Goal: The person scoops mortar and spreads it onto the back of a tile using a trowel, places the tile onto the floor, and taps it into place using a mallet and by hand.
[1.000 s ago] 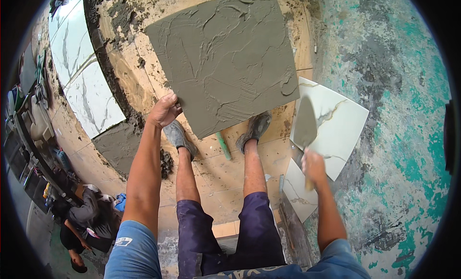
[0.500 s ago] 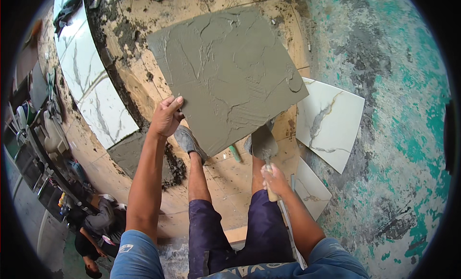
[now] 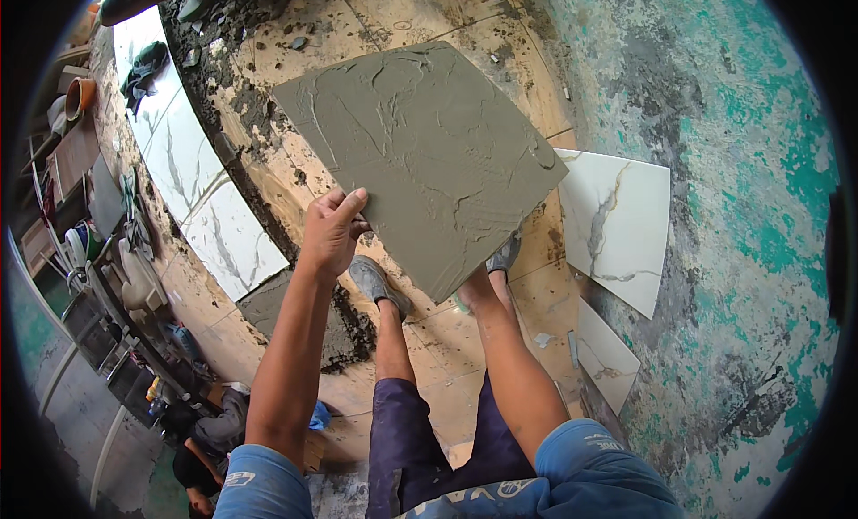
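Observation:
My left hand (image 3: 335, 228) is closed on the left edge of a square tile (image 3: 433, 152) coated in grey, ridged mortar, held above the floor. My right hand (image 3: 475, 288) reaches beneath the tile's lower right edge, its fingers hidden; the trowel is out of sight. On the floor to the right lie a white marbled tile (image 3: 615, 228) and a smaller marbled piece (image 3: 610, 358). My feet in grey footwear (image 3: 377, 286) stand under the held tile.
A laid strip of marbled tiles (image 3: 228, 237) runs up the left beside dark mortar debris, with a dark cloth (image 3: 146, 72) on it. Cluttered gear (image 3: 134, 269) lines the far left, a person (image 3: 201, 474) at lower left. Worn turquoise concrete (image 3: 751, 251) borders the right.
My right hand, with the trowel, moved left and went under the tile, out of sight. My left hand and the tile shifted slightly down in the view, the tile tilting.

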The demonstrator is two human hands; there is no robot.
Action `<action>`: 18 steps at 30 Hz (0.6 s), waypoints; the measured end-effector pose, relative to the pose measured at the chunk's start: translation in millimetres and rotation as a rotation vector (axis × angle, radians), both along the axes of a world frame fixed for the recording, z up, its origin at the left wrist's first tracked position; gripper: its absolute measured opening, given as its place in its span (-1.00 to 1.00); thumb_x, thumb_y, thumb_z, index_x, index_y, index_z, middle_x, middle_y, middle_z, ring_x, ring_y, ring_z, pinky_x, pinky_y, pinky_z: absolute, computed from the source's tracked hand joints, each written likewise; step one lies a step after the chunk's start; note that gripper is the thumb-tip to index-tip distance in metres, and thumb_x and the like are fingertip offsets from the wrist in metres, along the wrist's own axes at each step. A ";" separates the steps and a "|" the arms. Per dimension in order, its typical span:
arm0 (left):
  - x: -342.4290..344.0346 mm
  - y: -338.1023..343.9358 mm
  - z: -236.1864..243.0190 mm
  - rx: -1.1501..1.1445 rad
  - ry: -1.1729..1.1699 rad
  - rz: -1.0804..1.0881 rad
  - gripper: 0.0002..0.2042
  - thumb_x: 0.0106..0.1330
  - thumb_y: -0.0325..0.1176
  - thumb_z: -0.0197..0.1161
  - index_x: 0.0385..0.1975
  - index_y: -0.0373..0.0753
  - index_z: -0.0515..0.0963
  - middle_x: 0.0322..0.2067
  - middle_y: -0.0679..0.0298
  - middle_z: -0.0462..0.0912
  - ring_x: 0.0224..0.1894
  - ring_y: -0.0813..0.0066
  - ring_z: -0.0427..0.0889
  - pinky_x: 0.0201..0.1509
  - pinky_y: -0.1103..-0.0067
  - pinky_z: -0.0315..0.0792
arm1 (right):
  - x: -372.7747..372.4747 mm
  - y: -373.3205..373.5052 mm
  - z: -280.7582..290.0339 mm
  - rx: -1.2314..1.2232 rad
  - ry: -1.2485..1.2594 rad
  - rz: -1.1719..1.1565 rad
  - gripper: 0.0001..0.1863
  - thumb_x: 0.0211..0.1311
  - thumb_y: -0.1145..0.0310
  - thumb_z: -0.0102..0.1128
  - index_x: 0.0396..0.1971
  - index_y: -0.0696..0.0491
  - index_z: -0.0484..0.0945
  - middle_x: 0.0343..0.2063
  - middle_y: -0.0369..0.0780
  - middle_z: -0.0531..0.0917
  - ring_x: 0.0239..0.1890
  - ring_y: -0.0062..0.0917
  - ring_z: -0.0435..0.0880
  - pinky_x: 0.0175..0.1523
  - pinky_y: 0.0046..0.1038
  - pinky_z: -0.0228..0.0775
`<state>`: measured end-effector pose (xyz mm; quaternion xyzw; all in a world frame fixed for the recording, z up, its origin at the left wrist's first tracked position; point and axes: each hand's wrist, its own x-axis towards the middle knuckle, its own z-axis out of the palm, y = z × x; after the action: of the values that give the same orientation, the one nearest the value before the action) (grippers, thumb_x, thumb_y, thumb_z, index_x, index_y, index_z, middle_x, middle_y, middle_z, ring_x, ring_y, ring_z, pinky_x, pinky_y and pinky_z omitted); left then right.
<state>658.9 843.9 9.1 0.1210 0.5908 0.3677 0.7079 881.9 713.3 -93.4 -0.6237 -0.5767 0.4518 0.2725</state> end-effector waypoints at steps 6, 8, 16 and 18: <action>47.1 17.9 38.0 0.077 0.213 -0.048 -0.82 0.29 -0.32 0.24 -0.38 -0.33 0.57 -0.50 0.33 0.60 -0.52 0.63 0.54 -0.42 0.68 0.47 | 65.8 -15.0 61.7 -0.332 -0.242 -0.678 -0.71 0.35 0.27 0.06 -0.21 0.24 0.55 -0.30 -0.12 0.63 -0.22 -0.43 0.60 -0.09 -0.38 0.45; 67.5 23.8 50.6 0.102 0.366 -0.145 -0.79 0.27 -0.31 0.24 -0.45 -0.35 0.56 -0.56 0.30 0.58 -0.52 0.62 0.54 -0.44 0.65 0.45 | 115.6 6.4 109.8 -0.036 -0.442 -0.616 -0.77 0.33 0.33 0.11 -0.25 0.22 0.55 -0.31 -0.14 0.60 -0.20 -0.42 0.58 -0.10 -0.38 0.45; 142.0 42.5 121.9 0.252 0.778 -0.116 -0.77 0.07 -0.30 0.21 -0.53 -0.40 0.54 -0.54 -0.14 0.58 -0.42 -0.13 0.60 -0.26 0.21 0.49 | 160.1 133.7 257.1 0.099 -0.335 -0.122 -0.82 0.30 0.38 0.15 -0.22 0.17 0.55 -0.25 -0.26 0.56 -0.24 -0.63 0.50 -0.17 -0.58 0.36; 137.8 44.3 133.0 0.216 0.777 -0.122 -0.77 0.06 -0.30 0.22 -0.53 -0.40 0.54 -0.54 -0.15 0.58 -0.39 -0.12 0.61 -0.23 0.19 0.49 | 162.3 144.2 272.7 0.108 -0.312 -0.117 -0.82 0.31 0.37 0.15 -0.21 0.17 0.55 -0.26 -0.27 0.55 -0.26 -0.65 0.49 -0.17 -0.59 0.35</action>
<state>796.7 888.2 142.1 0.3595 0.7639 0.3119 0.4357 1044.2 857.5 179.3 -0.7033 -0.5980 0.3014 0.2388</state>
